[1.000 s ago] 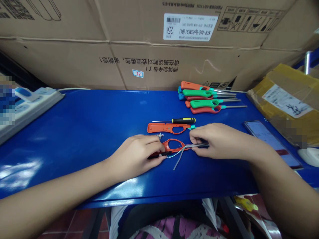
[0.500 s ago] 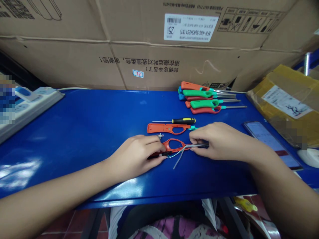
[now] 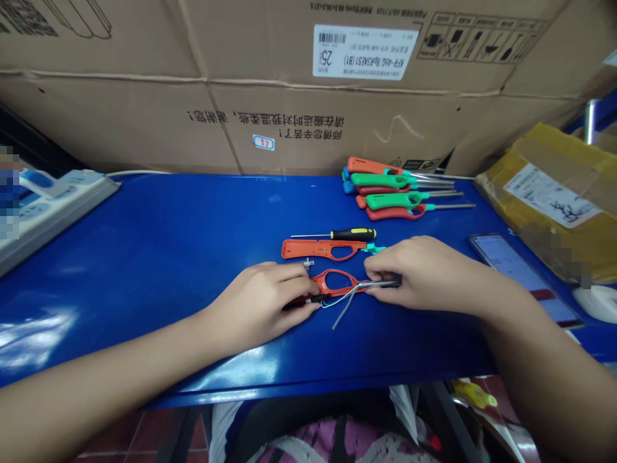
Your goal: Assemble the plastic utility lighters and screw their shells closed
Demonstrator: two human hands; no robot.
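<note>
My left hand (image 3: 270, 302) is closed over the handle end of an orange lighter half-shell (image 3: 339, 271), with a black part under its fingertips. At the other end, my right hand (image 3: 419, 273) pinches the metal tube (image 3: 380, 283) where it meets the shell. Thin wires (image 3: 344, 297) and a clear tube hang from the shell toward the table's front edge. Just beyond lies the other orange half-shell (image 3: 308, 249), with a turquoise piece (image 3: 373, 249) at its tip. A small metal fitting (image 3: 307, 263) rests beside my left fingers. The black-and-yellow screwdriver (image 3: 354, 234) lies behind the shells.
Several assembled lighters (image 3: 390, 200) are piled at the back of the blue table (image 3: 193, 231). A phone (image 3: 520, 276) and a taped parcel (image 3: 554, 199) are on the right, a power strip (image 3: 58, 206) on the left. Behind stands a large cardboard box (image 3: 159, 116).
The view has shifted slightly, so everything appears a little further left. Both hands keep their hold on the lighter parts with no clear movement.
</note>
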